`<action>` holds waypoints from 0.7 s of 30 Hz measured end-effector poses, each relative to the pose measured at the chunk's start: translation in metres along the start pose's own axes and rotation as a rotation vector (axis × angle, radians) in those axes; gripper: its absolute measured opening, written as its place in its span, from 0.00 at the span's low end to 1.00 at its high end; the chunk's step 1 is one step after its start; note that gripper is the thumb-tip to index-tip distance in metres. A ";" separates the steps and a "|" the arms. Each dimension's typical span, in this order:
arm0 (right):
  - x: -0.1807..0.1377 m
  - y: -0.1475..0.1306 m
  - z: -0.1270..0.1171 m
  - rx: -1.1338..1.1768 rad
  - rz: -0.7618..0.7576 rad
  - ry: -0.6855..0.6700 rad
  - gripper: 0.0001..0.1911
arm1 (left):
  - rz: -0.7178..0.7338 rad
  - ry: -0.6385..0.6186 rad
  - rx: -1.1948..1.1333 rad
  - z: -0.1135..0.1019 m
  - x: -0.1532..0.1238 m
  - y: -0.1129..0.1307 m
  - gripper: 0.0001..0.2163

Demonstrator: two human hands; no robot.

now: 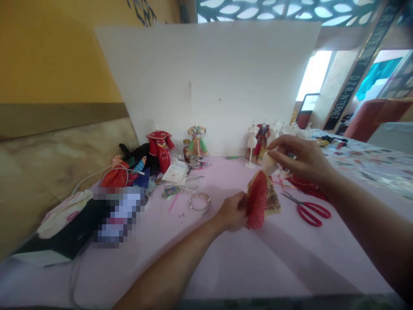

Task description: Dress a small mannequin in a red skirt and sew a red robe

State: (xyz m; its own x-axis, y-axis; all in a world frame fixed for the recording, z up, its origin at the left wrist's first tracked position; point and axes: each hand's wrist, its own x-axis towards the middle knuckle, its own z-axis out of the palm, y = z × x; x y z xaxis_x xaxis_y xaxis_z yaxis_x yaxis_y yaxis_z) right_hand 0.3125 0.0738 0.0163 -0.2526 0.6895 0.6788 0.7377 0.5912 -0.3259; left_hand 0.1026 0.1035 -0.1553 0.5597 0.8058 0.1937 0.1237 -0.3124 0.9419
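My left hand (230,211) grips a small doll-sized skirt (260,200) of red mesh and patterned gold-toned material from one side. My right hand (301,157) holds the white top of a miniature dress form (269,163) from above, with the skirt hanging below it. Red-handled scissors (308,211) lie on the pink tablecloth (206,267) just below my right hand, not touched by either hand. A clear tape roll (200,202) sits left of my left hand.
Several miniature dresses on stands, including a red one (160,150), line up before a white board (206,82). Bags and cloth (129,172), a white cable, papers and small craft bits crowd the left. A blurred patch (119,215) hides something there.
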 end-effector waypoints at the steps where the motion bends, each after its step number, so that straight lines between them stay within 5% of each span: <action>1: 0.001 0.001 0.003 -0.004 0.034 0.025 0.09 | -0.004 -0.002 0.007 0.000 0.000 -0.001 0.05; 6: 0.008 0.006 0.016 0.161 0.218 0.115 0.11 | 0.022 0.011 0.077 -0.006 -0.002 0.003 0.05; 11: 0.016 0.011 0.021 0.278 0.257 0.034 0.16 | 0.078 0.052 0.217 -0.020 0.002 0.009 0.06; 18: 0.021 0.025 0.010 0.265 0.153 -0.100 0.16 | 0.057 0.506 0.288 -0.057 0.016 0.000 0.08; 21: 0.024 0.030 0.010 0.298 0.140 -0.133 0.16 | 0.091 0.602 0.322 -0.058 0.015 0.000 0.14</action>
State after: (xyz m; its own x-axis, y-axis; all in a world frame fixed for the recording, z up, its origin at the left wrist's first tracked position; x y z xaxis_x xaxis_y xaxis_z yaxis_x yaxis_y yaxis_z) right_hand 0.3225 0.1124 0.0161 -0.2552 0.8093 0.5290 0.5612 0.5695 -0.6006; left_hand 0.0632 0.1451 -0.1360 0.0382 0.8792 0.4749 0.3873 -0.4512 0.8040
